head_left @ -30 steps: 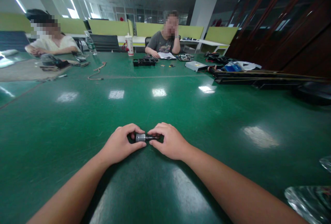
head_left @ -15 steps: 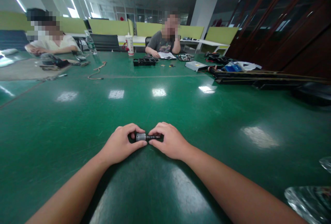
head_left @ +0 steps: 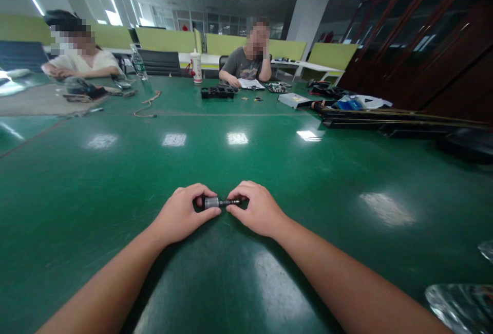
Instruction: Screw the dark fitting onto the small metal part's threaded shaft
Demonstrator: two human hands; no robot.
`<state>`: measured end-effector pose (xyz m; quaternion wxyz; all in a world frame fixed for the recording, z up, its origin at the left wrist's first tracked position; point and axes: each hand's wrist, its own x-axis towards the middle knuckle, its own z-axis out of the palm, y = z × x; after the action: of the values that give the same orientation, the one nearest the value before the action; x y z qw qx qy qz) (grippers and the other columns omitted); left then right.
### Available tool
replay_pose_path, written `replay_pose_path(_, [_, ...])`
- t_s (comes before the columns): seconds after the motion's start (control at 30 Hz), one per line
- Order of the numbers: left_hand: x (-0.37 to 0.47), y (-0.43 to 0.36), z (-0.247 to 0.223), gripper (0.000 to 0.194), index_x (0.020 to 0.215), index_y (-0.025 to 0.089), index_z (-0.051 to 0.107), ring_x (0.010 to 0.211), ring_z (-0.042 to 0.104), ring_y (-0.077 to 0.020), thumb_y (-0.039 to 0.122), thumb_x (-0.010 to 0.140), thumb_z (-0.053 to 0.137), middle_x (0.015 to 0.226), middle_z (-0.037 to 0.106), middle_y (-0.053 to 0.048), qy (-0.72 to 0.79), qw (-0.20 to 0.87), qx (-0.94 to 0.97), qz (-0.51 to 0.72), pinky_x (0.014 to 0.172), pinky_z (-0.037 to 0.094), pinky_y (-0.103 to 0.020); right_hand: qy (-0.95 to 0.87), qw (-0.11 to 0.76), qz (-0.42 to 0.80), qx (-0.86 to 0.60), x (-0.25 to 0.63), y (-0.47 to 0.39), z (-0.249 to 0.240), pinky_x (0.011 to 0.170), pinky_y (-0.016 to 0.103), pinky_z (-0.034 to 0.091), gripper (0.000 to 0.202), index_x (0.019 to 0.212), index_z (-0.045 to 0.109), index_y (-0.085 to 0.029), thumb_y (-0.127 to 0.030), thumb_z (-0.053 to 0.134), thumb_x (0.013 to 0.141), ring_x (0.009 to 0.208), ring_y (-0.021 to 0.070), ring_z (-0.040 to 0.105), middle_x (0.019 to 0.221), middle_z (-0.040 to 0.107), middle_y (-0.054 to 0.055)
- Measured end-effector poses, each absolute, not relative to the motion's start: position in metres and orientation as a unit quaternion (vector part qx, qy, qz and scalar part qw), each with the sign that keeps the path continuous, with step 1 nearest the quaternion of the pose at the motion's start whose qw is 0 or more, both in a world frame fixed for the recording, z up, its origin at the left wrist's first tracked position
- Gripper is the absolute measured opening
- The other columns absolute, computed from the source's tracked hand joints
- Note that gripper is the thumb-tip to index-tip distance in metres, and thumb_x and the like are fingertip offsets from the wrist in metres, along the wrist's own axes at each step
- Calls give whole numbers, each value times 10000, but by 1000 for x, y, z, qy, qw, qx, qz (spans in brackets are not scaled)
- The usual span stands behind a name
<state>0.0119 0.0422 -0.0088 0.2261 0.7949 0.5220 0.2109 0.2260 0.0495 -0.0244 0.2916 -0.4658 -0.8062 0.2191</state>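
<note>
A small grey metal cylinder [head_left: 211, 203] with a thin black ribbed shaft lies level, close to the table top. Its exact kind I cannot make out. My left hand [head_left: 183, 213] has its thumb and index finger curled round the grey cylinder end, holding it from both sides. On the other side, the thumb and fingers of my right hand [head_left: 256, 208] close about the dark shaft [head_left: 227, 202], whose pale tip points into the palm. A narrow gap separates the fingertips of the two hands, and part of the shaft shows there.
The green table [head_left: 115, 185] stretches out ahead. Clear plastic packaging [head_left: 458, 303] lies at the right edge. Farther off are a black part [head_left: 219, 92], a silver box [head_left: 294, 100], long dark bars [head_left: 358, 118], a cord [head_left: 147, 105] and a bottle [head_left: 139, 64]. Two people sit opposite.
My right hand has slid slightly to the right, away from the left one, so more of the shaft shows between them. The left hand keeps its hold on the cylinder.
</note>
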Motion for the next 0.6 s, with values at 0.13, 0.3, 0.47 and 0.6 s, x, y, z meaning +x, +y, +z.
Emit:
replay_pose_path(0.13, [12,42,-9,236,954,217,708,757,599,-182,400,806,685,834,683,1,523,227,794,210,700,432,-291,-806,296,220,-463,226,49,-24,743,288,405,92,837,703,-201,-164,730,757,811,160,578,833,674,11])
replay_pose_path(0.3, [12,42,-9,240,956,220,707,755,598,-181,408,809,680,837,686,0,523,225,795,211,694,429,-288,-803,300,222,-464,226,49,-25,737,287,411,89,830,701,-199,-162,722,752,808,160,579,831,675,11])
replay_pose_path(0.47, [12,43,-9,238,941,214,703,747,599,-181,410,808,678,824,679,-2,523,226,793,215,685,432,-288,-796,308,217,-473,226,49,-27,732,286,417,80,822,700,-201,-166,712,752,802,162,575,826,671,11])
replay_pose_path(0.6, [12,43,-9,234,936,207,693,733,596,-179,405,812,672,807,665,-1,522,232,789,228,674,436,-288,-787,312,211,-488,227,50,-27,724,286,419,84,814,698,-200,-157,712,743,791,161,569,814,663,11])
